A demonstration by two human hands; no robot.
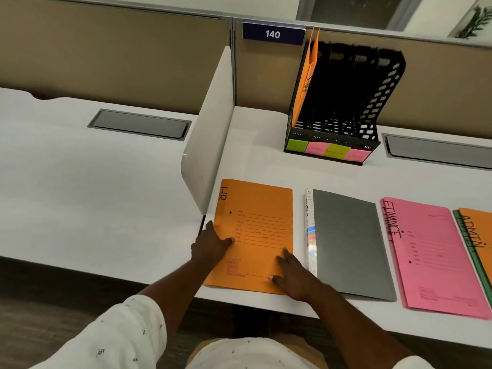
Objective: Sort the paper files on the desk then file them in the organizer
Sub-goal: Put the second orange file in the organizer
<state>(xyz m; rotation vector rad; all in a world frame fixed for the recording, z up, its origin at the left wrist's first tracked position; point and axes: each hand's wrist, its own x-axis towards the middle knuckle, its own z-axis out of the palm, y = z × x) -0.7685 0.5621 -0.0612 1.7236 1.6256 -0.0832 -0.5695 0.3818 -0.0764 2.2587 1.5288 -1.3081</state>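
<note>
Both hands pressing flat on the HR folder (262,202)

The left hand (213,246) and right hand (291,272) are resting on it, fingers straight, not gripping. It's lying in front-left of the organizer (332,137), and another orange file (306,83) is standing in its leftmost slot.

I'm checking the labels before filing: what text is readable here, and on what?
"140": blue number plate on the beige partition.
"HR": leftmost orange paper folder.
"FINANCE": pink paper folder.
"ADMIN": orange paper folder at the right edge.
Too blurred: green and pink sticky notes on the black mesh organizer; small printed form text on the folders.
</note>
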